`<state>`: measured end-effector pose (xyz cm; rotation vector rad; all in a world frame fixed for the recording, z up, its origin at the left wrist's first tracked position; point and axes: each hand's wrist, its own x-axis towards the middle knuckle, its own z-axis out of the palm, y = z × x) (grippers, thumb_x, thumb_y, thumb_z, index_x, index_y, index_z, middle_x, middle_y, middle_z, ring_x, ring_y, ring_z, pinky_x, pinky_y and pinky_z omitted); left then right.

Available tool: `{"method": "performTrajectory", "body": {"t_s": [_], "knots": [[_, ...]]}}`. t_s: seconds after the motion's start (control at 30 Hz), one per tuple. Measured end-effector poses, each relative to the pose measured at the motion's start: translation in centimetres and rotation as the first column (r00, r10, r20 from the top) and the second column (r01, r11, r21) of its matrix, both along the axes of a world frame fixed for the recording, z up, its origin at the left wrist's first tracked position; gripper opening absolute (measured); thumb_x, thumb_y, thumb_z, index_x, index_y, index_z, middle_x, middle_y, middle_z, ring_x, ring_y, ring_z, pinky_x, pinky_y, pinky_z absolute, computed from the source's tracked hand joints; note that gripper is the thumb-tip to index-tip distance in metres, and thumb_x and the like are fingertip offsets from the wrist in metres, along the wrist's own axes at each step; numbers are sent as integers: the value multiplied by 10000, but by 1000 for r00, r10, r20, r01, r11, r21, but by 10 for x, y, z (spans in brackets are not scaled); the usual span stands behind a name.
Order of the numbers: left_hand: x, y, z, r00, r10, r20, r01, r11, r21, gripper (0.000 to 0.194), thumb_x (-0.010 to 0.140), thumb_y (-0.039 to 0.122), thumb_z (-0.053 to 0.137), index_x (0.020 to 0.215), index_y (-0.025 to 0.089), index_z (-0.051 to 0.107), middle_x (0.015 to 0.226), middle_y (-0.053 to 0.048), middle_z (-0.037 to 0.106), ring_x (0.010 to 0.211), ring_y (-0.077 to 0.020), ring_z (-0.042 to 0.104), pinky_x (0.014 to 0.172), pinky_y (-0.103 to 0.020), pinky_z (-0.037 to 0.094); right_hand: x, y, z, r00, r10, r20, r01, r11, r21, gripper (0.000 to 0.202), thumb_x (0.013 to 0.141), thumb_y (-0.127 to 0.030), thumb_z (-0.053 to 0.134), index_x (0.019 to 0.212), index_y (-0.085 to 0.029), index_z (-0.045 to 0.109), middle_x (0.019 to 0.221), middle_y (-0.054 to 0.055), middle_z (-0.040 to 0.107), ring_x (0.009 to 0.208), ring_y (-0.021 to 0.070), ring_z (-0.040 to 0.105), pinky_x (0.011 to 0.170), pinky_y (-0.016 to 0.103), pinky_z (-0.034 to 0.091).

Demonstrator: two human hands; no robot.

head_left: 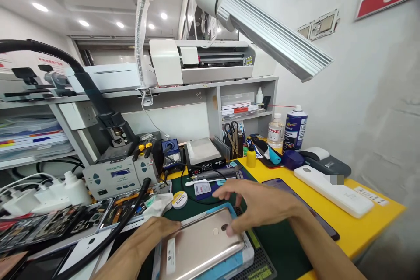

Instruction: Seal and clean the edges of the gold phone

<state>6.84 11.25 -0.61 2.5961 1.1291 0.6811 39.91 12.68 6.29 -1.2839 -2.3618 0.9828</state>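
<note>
Both hands on the gold phone, back-up on the blue pad.
Left hand [154,232] braces its left edge, fingers loosely curled; right hand [259,205] spreads open over the gold phone [200,245], whose long axis runs lower-left to upper-right.

The phone [200,245] lies back-up on a pad [226,267] at the mat's [278,245] near edge, with the left hand [154,232] at its 9 o'clock edge and the right hand [259,205] over its 2 o'clock corner. At 12 o'clock sits a hot plate [203,153]; at 10 o'clock a soldering station [118,177]; at 2 o'clock a spray can [294,129]. A second phone [302,205] lies at 3 o'clock.
</note>
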Motion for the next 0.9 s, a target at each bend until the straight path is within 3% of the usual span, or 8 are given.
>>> {"method": "performTrajectory", "body": {"t_s": [0.1,0.17,0.3,0.4,0.53,0.63,0.77,0.9], "knots": [[1,5,-9,999,17,30,-16,999,-34,503,865,529,619,1360,448,581,1224,43,719,1143,-255,683,1009,-363,576,-6,2,-1,971,-214,-103,225,968,112,491,859,-513,693,1263,-235,660,1242,49,654,976,211,626,761,276,483],[0,5,-16,1000,12,24,-12,1000,-18,541,859,531,636,1388,473,542,1284,63,693,1187,-257,661,1027,-354,565,-12,4,-7,957,-257,-136,276,950,147,377,916,-470,628,1189,-220,699,1159,48,693,929,200,635,745,275,479],[-6,1,-30,1000,13,-10,-12,998,64,578,863,515,645,1419,492,490,1430,93,590,1289,-260,588,1092,-336,499,-18,10,-20,975,-199,-97,213,962,173,346,944,-436,581,1137,-195,737,1042,52,736,854,197,647,692,272,468],[-9,1,-36,999,40,-20,-38,997,73,556,903,493,595,1444,468,467,1428,85,593,1288,-244,588,1116,-327,465,-18,14,-27,990,-133,-40,138,975,174,372,964,-423,539,1164,-178,737,1010,65,748,838,207,659,663,271,460],[-11,7,-39,998,64,-14,-63,997,38,462,935,419,558,1396,419,544,1388,64,630,1283,-226,593,1115,-287,456,-19,18,-30,998,-63,-15,64,987,148,355,951,-375,555,1158,-158,746,1052,78,752,914,227,677,714,270,474],[-7,14,-38,998,58,3,-58,998,3,392,956,367,527,1339,366,612,1343,24,665,1261,-237,611,1121,-332,457,-20,20,-31,999,-53,-11,54,989,139,326,930,-357,581,1122,-165,762,1063,71,756,914,227,681,704,262,467],[-1,15,-33,996,86,17,-85,994,-65,422,895,452,618,1314,398,629,1247,36,716,1226,-268,638,1090,-341,500,-22,21,-33,999,-47,-4,47,989,141,257,907,-307,589,1002,-164,781,941,52,769,796,201,673,651,249,442],[-6,11,-32,992,128,-6,-128,990,-53,497,802,491,702,1293,443,638,1294,81,690,1240,-288,627,1082,-292,506,-24,20,-32,1000,-6,-7,7,989,147,251,899,-247,563,750,-159,745,804,32,756,751,179,661,706,244,444]]}}
